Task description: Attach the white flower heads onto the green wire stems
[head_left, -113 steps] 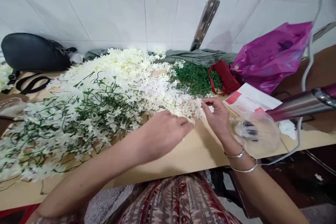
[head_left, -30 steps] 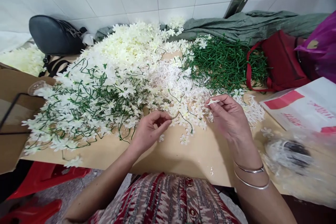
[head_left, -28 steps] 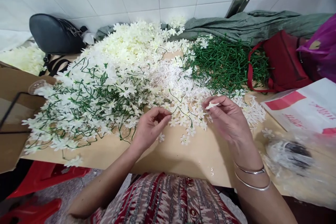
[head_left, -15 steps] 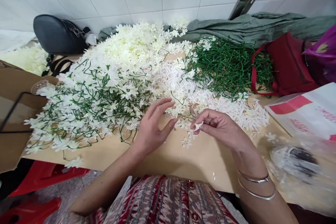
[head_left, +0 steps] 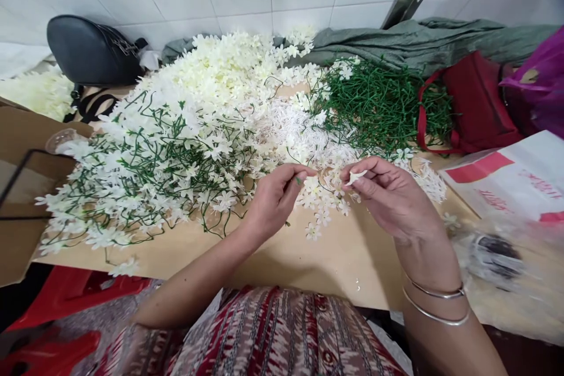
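My right hand is closed in a pinch on a small white artificial flower, seen side-on at the fingertips. My left hand is also closed, thumb against fingers, on a green artificial stem that is mostly hidden by the fingers. The hands face each other, a short gap apart, above the table's near part. Between and just beyond them lie loose white blossoms and a spread of thin white stamen-like strands. On the left rises a pile of white flowers on green stems.
Bare green stems are heaped at the back right, beside a red bag. Cream blossoms stand piled against the wall. A black bag, a cardboard box, a paper bag and clear plastic wrapping edge the table.
My left hand has gone from open to a pinch on a green stem. My right hand has moved slightly right and up with the white flower.
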The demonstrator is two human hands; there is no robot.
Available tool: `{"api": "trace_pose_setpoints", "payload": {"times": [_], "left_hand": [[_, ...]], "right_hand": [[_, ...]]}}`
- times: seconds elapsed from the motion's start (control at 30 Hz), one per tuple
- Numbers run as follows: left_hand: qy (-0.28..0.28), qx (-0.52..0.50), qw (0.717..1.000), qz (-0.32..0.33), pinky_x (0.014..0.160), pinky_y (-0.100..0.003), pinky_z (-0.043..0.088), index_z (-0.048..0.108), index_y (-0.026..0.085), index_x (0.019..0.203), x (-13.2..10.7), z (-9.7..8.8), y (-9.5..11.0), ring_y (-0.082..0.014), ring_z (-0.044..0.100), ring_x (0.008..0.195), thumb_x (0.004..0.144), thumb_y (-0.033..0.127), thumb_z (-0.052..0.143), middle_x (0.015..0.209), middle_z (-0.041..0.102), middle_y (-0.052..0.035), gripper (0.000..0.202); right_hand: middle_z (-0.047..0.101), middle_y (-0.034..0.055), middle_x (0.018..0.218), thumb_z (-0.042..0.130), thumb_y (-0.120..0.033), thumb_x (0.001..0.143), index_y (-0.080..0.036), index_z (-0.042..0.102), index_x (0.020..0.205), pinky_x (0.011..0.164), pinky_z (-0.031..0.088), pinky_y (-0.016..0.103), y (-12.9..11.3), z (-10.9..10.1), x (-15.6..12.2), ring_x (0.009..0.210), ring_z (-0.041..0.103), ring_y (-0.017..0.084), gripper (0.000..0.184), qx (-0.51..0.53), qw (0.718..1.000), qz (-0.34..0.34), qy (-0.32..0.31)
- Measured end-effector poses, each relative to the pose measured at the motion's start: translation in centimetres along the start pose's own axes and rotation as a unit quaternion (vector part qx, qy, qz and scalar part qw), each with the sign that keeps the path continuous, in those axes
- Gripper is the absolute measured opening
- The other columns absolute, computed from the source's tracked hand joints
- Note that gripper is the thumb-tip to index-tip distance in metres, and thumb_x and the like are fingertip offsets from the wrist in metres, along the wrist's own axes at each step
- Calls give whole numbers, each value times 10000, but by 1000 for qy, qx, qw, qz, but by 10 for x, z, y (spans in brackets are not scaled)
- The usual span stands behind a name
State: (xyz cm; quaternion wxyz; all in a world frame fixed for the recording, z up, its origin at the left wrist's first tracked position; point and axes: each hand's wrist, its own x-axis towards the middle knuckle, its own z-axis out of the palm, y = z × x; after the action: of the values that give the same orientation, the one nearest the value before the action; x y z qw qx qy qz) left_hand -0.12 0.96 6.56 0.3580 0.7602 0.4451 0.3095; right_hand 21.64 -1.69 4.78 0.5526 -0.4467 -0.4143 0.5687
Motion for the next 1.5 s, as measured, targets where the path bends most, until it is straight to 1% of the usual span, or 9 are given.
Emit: {"api": "trace_pose_setpoints", "payload": {"times": [0.07, 0.13, 0.27, 0.43, 0.57, 0.8, 1.03, 1.27, 1.5], "left_hand": [[-1, -22, 999, -32, 682, -269, 467, 680, 202, 1266, 2, 0, -2, -144, 554, 686, 1061, 284, 461, 820, 648, -10, 311], [-31, -24, 998, -47, 766, -287, 498, 649, 198, 1324, 4, 1, -3, -162, 595, 790, 1031, 227, 457, 907, 663, -27, 352], [-75, -43, 995, -53, 936, -335, 511, 706, 209, 1201, 8, 4, -7, -201, 641, 1027, 1050, 230, 410, 1076, 692, -61, 333], [-68, -43, 997, -16, 876, -317, 520, 723, 201, 1196, 10, 8, -14, -181, 639, 902, 1089, 295, 426, 979, 687, -58, 329], [-94, -24, 995, 13, 932, -347, 522, 700, 190, 1254, 9, 9, -12, -199, 639, 976, 1103, 321, 410, 1047, 686, -72, 352], [-74, -25, 997, 3, 882, -314, 510, 747, 193, 1057, 10, 12, -10, -180, 655, 942, 1109, 344, 418, 999, 720, -59, 365], [-98, -19, 995, -15, 719, -283, 455, 719, 183, 1062, 9, 14, -7, -167, 649, 815, 1107, 416, 408, 904, 725, -41, 391], [-144, -29, 989, -3, 769, -280, 457, 712, 197, 1097, 9, 10, -8, -155, 656, 859, 1105, 434, 391, 962, 730, -37, 399], [-174, -28, 984, 19, 703, -254, 429, 644, 185, 851, 14, 5, -6, -128, 568, 716, 1079, 413, 432, 753, 611, 3, 387]], "right_hand": [[745, -13, 790, 895, -413, 755, -270, 749, 868, 711, 583, 312, 6, 4, 2, 718, 689, 152, 234, 7, 999, 3, 33], [736, -17, 772, 895, -414, 747, -270, 749, 869, 706, 578, 319, 14, 10, 3, 703, 686, 152, 238, 6, 999, 12, 41], [742, -15, 787, 889, -427, 742, -277, 744, 856, 702, 570, 331, 28, 14, 4, 693, 681, 156, 238, -4, 999, 16, 47], [726, -18, 752, 888, -433, 758, -282, 759, 857, 681, 546, 305, 33, 7, 4, 686, 664, 150, 222, -10, 998, 24, 57], [730, -12, 799, 839, -385, 824, -276, 759, 878, 714, 547, 299, 31, 5, 2, 714, 658, 142, 146, -34, 998, 16, 48], [709, -20, 776, 812, -299, 853, -277, 764, 868, 688, 505, 270, 30, 2, -1, 701, 622, 125, 55, -43, 999, 0, 21], [704, -20, 752, 833, -357, 838, -260, 753, 869, 670, 497, 275, 31, 5, 0, 676, 614, 127, 129, -52, 998, -1, 23], [706, -14, 750, 876, -377, 795, -255, 762, 846, 693, 511, 280, 28, 7, 0, 697, 626, 131, 174, -30, 999, 26, 4], [708, -4, 745, 839, -380, 825, -241, 755, 844, 654, 491, 281, 24, 5, -1, 687, 613, 136, 163, -63, 997, 26, -24]]}}
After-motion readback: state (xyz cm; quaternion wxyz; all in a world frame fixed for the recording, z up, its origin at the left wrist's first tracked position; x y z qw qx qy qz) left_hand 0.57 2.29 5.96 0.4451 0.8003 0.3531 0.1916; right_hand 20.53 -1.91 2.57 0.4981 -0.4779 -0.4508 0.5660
